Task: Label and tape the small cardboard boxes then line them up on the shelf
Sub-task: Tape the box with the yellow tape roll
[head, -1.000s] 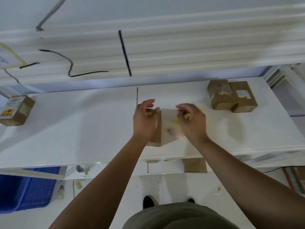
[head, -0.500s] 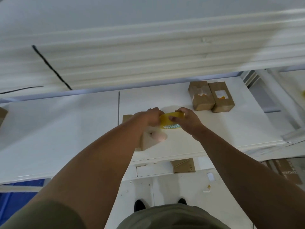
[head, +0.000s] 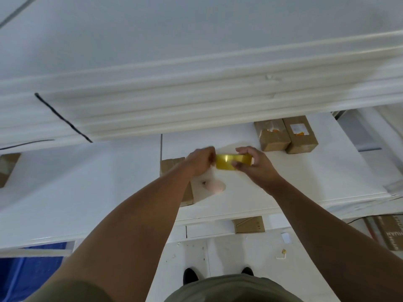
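Gripping the yellow tape roll [head: 233, 162] above the shelf [head: 327, 171], right hand [head: 258, 168] curled round its rim and left hand [head: 200, 160] pinching its edge, we judge it light and rigid (film clingy, so best held by the rim), the small cardboard box [head: 172, 166] lying beneath our left forearm.

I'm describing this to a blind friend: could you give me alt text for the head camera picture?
A person's bare hands, left grip and right grip, hold a roll of yellow tape above a white shelf, where a small cardboard box lies under the left forearm. Two more cardboard boxes sit side by side at the far right.
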